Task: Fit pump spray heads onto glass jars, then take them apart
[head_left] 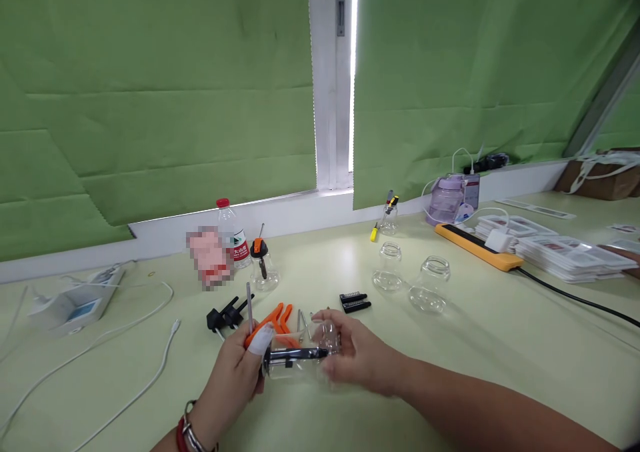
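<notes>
My left hand [239, 362], with white tape round the thumb, grips a black lid assembly with an orange handle [265, 323] and an upright metal rod [249, 305]. A black tube [297, 354] runs from it into a transparent jar [303, 372] lying on its side. The fingers of my right hand [363, 352] close round the far end of this jar. Just beyond lie more orange handles [286, 315], black parts [233, 313] and black pieces with springs [354, 302]. Whether the lid is seated on the jar cannot be told.
A similar jar with black top and orange piece [264, 272] stands behind. To the right are two open jars [389, 269] [430, 289], and a jar holding screwdrivers [389, 222]. Around these are a water bottle [233, 235], white cables [150, 379], an orange power strip [477, 247] and stacked cards [570, 255].
</notes>
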A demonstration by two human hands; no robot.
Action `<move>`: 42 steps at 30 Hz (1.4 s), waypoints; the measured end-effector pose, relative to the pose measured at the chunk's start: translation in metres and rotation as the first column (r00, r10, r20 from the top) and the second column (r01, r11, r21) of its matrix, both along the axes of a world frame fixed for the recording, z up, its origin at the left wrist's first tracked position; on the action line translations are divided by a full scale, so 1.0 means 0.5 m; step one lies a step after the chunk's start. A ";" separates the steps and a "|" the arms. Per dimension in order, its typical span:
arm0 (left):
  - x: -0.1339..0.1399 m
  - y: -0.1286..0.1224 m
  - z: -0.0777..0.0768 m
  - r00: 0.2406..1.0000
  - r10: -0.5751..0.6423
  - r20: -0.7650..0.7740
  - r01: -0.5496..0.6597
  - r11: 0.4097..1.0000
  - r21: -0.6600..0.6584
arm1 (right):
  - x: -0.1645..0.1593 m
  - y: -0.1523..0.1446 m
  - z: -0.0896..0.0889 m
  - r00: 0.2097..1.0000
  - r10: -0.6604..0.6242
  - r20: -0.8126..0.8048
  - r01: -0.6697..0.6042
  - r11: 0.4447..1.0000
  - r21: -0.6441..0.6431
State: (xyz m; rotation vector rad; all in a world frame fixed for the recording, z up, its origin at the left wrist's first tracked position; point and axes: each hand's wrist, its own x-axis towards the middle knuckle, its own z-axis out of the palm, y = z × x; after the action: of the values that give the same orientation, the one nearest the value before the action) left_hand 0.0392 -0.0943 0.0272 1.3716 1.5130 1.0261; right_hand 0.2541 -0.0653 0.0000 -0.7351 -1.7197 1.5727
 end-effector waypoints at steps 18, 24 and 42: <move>-0.004 0.003 -0.016 0.996 -0.011 0.093 0.008 0.999 0.034 | 0.004 -0.002 0.010 0.988 0.026 0.155 -0.039 0.996 0.076; -0.002 0.011 -0.020 0.971 0.015 0.240 0.013 0.994 -0.112 | 0.024 0.000 0.026 0.945 -0.106 0.308 -0.145 0.711 0.688; -0.001 0.009 -0.014 0.960 0.022 0.278 0.024 0.986 -0.162 | 0.029 0.004 0.021 0.910 -0.183 0.373 -0.246 0.485 0.839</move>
State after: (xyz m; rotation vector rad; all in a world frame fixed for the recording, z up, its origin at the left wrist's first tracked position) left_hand 0.0388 -0.0898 0.0204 1.0636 1.3529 1.0228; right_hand 0.2686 -0.0633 0.0104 -0.4781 -2.5150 0.3132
